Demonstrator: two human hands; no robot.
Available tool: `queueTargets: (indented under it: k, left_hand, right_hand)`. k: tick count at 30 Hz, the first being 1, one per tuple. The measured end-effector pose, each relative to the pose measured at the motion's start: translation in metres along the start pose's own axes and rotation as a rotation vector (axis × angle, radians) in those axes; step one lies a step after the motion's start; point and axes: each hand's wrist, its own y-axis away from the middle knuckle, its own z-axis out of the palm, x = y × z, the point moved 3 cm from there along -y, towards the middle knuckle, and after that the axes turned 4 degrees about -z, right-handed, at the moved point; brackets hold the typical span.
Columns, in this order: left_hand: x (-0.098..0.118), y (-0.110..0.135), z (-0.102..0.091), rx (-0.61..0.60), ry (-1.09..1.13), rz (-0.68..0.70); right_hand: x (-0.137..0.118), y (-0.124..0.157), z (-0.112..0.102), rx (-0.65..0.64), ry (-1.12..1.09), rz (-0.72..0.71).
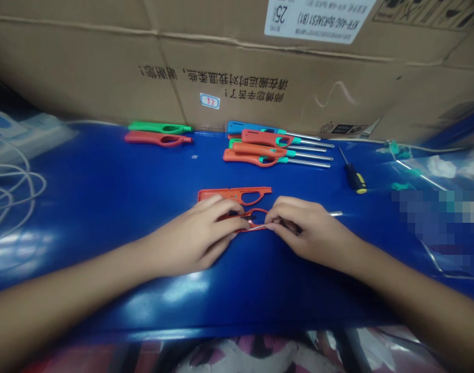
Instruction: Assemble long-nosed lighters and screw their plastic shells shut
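An orange lighter casing half (pixel 259 210) with a trigger loop lies on the table between my hands. My left hand (pixel 200 233) is closed over its handle end, the fingertips pressing near the loop. With thumb and forefinger together, my right hand (pixel 309 223) pinches the end of a thin pale wire (pixel 256 228) at the casing's front. A metal tube tip (pixel 336 213) sticks out beyond my right hand; the rest of it is hidden. Just behind lies the other orange casing half (pixel 225 194), its inner side up.
Assembled lighters (pixel 260 150) lie in a pile at the back. Left of them are a green casing (pixel 151 127), a red casing (pixel 145 138) and tiny metal pins (pixel 194 156). A screwdriver (pixel 354 178), bagged parts (pixel 435 171) and a white cable (pixel 15 181) flank the blue table. A cardboard box (pixel 105 72) stands behind.
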Motion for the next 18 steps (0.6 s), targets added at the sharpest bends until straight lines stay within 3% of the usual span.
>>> queueTargets:
  k: [18]
  left_hand:
    - [0.0004, 0.0012, 0.0007, -0.027, -0.039, 0.012]
  right_hand:
    - [0.0001, 0.0039, -0.0023, -0.079, -0.035, 0.008]
